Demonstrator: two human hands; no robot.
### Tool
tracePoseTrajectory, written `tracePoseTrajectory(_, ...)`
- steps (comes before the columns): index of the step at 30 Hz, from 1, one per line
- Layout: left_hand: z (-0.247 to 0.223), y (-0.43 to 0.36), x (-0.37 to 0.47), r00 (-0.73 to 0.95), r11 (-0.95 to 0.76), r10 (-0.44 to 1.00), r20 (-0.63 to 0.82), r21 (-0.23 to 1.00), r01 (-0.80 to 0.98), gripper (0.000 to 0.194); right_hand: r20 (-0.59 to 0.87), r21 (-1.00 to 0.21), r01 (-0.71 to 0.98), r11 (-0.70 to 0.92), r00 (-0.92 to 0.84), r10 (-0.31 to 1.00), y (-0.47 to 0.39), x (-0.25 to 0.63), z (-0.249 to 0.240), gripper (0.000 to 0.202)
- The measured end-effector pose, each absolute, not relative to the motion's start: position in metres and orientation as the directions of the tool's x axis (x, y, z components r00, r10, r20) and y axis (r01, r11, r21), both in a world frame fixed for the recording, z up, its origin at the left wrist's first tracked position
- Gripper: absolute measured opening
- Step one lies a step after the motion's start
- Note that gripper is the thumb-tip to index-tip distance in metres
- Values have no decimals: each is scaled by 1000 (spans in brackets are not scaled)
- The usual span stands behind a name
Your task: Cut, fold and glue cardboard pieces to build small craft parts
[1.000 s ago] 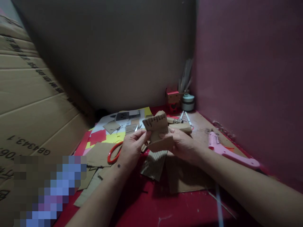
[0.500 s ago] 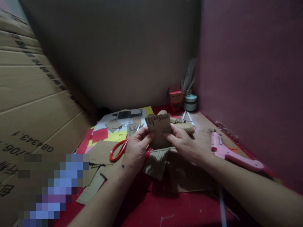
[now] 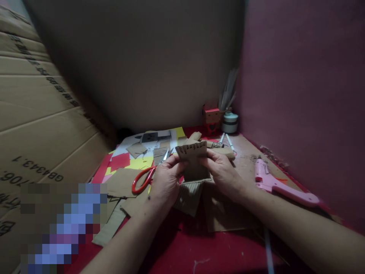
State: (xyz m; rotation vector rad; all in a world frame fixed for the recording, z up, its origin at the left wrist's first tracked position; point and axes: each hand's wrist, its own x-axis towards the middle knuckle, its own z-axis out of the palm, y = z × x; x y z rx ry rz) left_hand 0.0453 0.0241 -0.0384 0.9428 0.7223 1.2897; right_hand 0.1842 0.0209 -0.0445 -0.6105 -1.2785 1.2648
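A small piece of cardboard (image 3: 195,167) is held upright between both hands, with dark jagged marks along its top edge. My left hand (image 3: 168,179) pinches its left side, thumb on the near face. My right hand (image 3: 224,173) grips the right side the same way. Just below the piece lies a strip of corrugated cardboard (image 3: 189,199) with its ridges showing. Red-handled scissors (image 3: 143,179) lie beside my left hand, blades pointing away. Under my right forearm a flat cardboard sheet (image 3: 225,217) rests on the red table (image 3: 182,251).
A pink glue gun (image 3: 270,182) lies at the right. Behind stand a small red-and-brown box figure (image 3: 211,121) and a light blue jar (image 3: 229,122). Cardboard scraps (image 3: 122,182) and coloured paper (image 3: 119,161) spread at the left. A large cardboard box panel (image 3: 42,106) rises on the left.
The held cardboard piece has dropped slightly, and its top edge has tilted. Both hands keep their grip on it.
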Motion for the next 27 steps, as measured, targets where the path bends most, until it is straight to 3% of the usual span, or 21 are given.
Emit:
tracePoseTrajectory(7,-38,24,50,157,-36,980,123,883,-468,25,391,-876,-372,308,-172,904,24,184,-50,15)
tracePoseTrajectory(13,-43,25,50,83,-72,989,124,886,-458,11,396,-891,-289,351,-113,911,26,185,-53,9)
tracePoseTrajectory(18,-47,27,49,185,-84,966,181,896,-436,14,406,-883,-319,344,-152,901,24,184,-49,7)
tracePoseTrajectory(24,-43,25,52,198,-1,976,96,903,-430,20,336,-888,-375,266,-132,933,19,181,-47,5)
tracePoseTrajectory(27,-39,24,51,147,15,988,53,903,-429,17,277,-923,-306,234,-104,955,17,182,-45,1)
